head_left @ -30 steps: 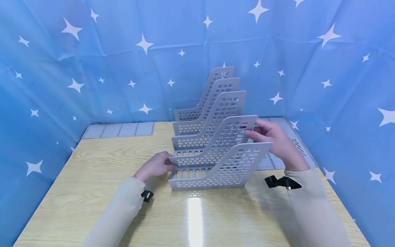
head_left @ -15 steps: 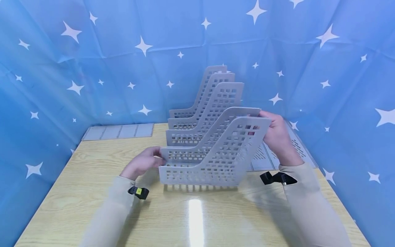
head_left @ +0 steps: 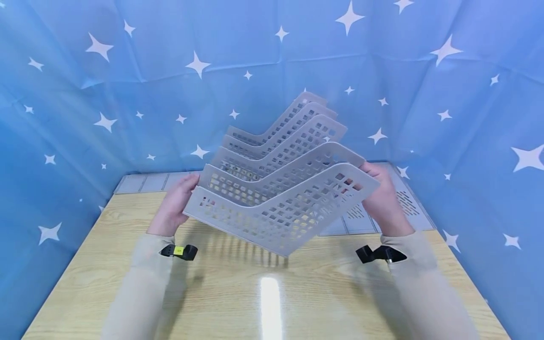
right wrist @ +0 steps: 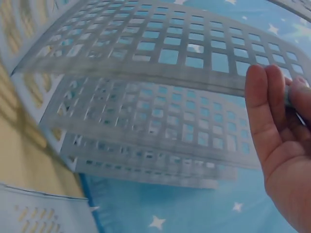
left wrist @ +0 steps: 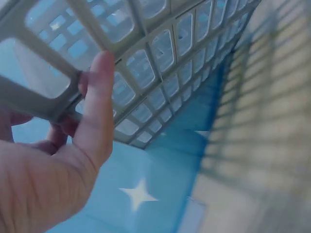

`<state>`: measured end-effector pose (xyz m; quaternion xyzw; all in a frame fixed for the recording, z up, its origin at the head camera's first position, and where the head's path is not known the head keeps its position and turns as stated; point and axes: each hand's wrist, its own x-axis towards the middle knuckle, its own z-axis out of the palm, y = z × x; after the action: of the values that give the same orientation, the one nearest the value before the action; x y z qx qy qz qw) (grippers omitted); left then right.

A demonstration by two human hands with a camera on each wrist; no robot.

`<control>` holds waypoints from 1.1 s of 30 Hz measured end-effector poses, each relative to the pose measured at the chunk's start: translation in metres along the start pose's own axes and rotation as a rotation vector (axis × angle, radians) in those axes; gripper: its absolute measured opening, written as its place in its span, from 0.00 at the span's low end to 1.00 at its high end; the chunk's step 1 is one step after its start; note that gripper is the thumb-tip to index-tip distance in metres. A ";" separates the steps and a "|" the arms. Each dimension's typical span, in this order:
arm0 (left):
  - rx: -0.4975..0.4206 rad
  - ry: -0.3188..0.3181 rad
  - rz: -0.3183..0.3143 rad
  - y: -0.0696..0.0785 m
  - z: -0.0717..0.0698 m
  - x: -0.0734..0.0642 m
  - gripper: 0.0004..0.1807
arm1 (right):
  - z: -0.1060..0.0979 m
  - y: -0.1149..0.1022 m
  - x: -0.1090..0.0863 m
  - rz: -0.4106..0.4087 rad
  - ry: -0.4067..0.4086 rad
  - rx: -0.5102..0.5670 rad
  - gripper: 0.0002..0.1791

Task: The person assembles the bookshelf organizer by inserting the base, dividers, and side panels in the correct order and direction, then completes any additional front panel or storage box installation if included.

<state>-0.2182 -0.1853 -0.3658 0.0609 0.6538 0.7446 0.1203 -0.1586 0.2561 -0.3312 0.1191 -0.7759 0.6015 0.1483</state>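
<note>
A grey plastic file rack [head_left: 272, 219], with several perforated upright dividers, is held tilted between both hands in the head view, its left end raised. My left hand [head_left: 176, 203] grips the rack's low left end. In the left wrist view, that hand's fingers [left wrist: 97, 107] curl onto the slotted base. My right hand [head_left: 384, 203] holds the tall right side, partly hidden behind the front dividers. In the right wrist view, fingers and thumb of the right hand [right wrist: 286, 131] pinch the edge of one divider [right wrist: 204, 63].
Flat grey panels [head_left: 140, 183] lie on the wooden table [head_left: 106, 264] at the back left. Slotted grey panels [head_left: 408, 208] lie at the right, behind the right hand. A blue star-patterned curtain [head_left: 170, 94] encloses the table's back and sides.
The rack has tipped, with its left end lifted off the table and swung up. The left hand has risen and moved left with it, while the right hand keeps hold of the tall side.
</note>
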 end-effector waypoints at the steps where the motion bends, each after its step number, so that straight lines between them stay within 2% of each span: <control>1: 0.021 0.015 0.014 0.005 0.001 -0.001 0.18 | -0.001 0.003 -0.003 0.009 -0.012 0.010 0.12; 4: 0.058 0.071 0.059 0.022 0.002 -0.005 0.15 | -0.002 0.015 -0.013 0.036 -0.060 0.045 0.12; 6: 0.081 0.111 0.083 0.032 0.003 -0.008 0.15 | -0.001 0.025 -0.019 0.085 -0.102 0.106 0.11; 9: 0.150 0.143 0.126 0.048 0.005 -0.012 0.13 | 0.001 0.045 -0.028 0.164 -0.185 0.134 0.09; 11: 0.214 0.155 0.139 0.057 0.006 -0.015 0.12 | 0.003 0.059 -0.032 0.213 -0.230 0.105 0.09; 16: 0.421 0.159 0.147 0.072 0.015 -0.024 0.11 | 0.012 0.089 -0.039 0.259 -0.313 0.028 0.13; 19: 0.496 0.162 0.144 0.077 0.024 -0.027 0.13 | 0.016 0.100 -0.041 0.281 -0.321 0.007 0.17; 21: 0.508 0.177 0.131 0.080 0.030 -0.028 0.14 | 0.017 0.105 -0.042 0.290 -0.323 -0.020 0.19; 25: 0.527 0.215 0.097 0.081 0.039 -0.030 0.15 | 0.017 0.109 -0.043 0.285 -0.337 -0.055 0.17; 30: 0.557 0.224 0.078 0.083 0.041 -0.032 0.16 | 0.013 0.110 -0.042 0.299 -0.379 -0.107 0.16; 33: 0.588 0.233 0.064 0.083 0.039 -0.034 0.17 | 0.005 0.108 -0.038 0.280 -0.431 -0.189 0.12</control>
<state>-0.1841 -0.1660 -0.2761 0.0280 0.8481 0.5292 -0.0017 -0.1627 0.2786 -0.4440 0.1214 -0.8511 0.5020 -0.0945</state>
